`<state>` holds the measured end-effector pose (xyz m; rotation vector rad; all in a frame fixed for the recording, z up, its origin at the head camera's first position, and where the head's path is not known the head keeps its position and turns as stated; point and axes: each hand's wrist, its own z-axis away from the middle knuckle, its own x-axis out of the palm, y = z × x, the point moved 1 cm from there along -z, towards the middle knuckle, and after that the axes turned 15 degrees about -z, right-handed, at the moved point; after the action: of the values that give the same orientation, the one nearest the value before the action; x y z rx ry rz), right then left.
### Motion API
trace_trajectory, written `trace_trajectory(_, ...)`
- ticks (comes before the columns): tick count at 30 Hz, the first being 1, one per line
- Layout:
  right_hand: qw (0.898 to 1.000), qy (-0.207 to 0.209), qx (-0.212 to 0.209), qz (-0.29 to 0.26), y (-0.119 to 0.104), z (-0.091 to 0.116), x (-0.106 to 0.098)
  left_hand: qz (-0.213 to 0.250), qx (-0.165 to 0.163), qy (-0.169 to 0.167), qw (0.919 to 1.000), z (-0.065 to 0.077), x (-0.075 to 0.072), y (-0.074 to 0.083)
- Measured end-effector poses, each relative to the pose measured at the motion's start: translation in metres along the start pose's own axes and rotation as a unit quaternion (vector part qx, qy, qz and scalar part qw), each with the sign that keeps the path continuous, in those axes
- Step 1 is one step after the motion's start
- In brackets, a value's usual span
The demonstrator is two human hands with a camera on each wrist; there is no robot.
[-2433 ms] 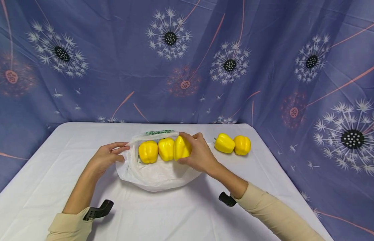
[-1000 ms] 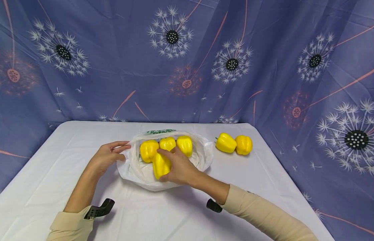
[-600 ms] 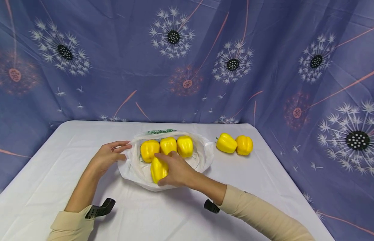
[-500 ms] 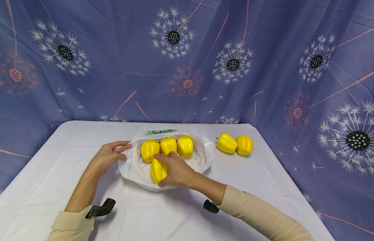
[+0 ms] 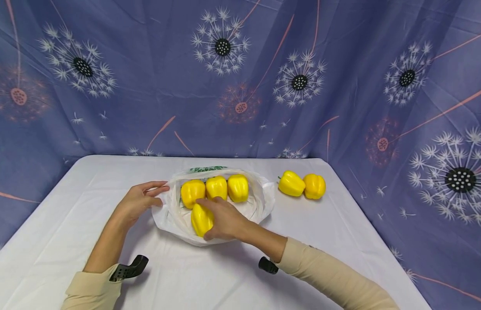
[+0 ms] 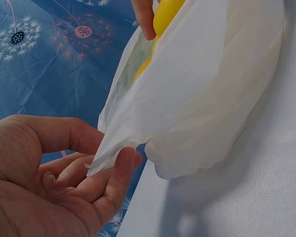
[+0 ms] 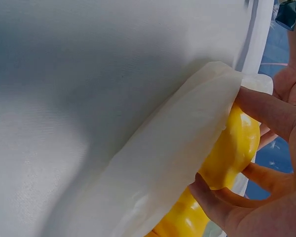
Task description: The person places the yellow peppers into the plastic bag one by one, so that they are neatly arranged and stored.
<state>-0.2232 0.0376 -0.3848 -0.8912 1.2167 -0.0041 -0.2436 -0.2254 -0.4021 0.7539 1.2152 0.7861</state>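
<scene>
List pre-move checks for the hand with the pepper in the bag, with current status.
1. Mouth of the white bag open: ok, it gapes around the peppers inside.
2. Left hand on the bag edge: ok, plastic pinched in the left wrist view.
3. Right hand on the held pepper: ok, fingers curled around it.
4. Held pepper resting on the bag's bottom: cannot tell, underside hidden.
5. Right hand free: not ok, pepper in grip.
6. All peppers bagged: not ok, two peppers lie outside on the table.
</scene>
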Motion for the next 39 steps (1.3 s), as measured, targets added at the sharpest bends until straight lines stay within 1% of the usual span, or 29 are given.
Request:
trace_trajectory(10,1.0,0.012,-0.002,0.002,0.0058,0.0001,0.002,0.0,0.0,0.001,1.0,-0.0004,0.0,0.0002)
trace_trajectory(20,1.0,0.007,-0.008,0.007,0.0055,-0.0001,-0.0009,0.012,-0.001,0.0,0.9999,-0.0001,-0.0001,0.0003)
trace_trajectory(25,1.0,0.012,-0.004,-0.004,0.0042,0.0028,-0.0044,0.013,0.002,-0.001,0.9999,-0.0003,0.0,-0.0002)
trace_trajectory(34,0.999,0.022,-0.018,-0.016,0.0054,0.0043,-0.0063,0.01,0.002,0.001,0.9999,0.0001,-0.0001,0.0002)
trace_trajectory(39,0.999,0.029,-0.01,-0.023,0.0064,0.0034,-0.005,0.012,0.001,0.001,0.9999,-0.0001,-0.0002,0.0004)
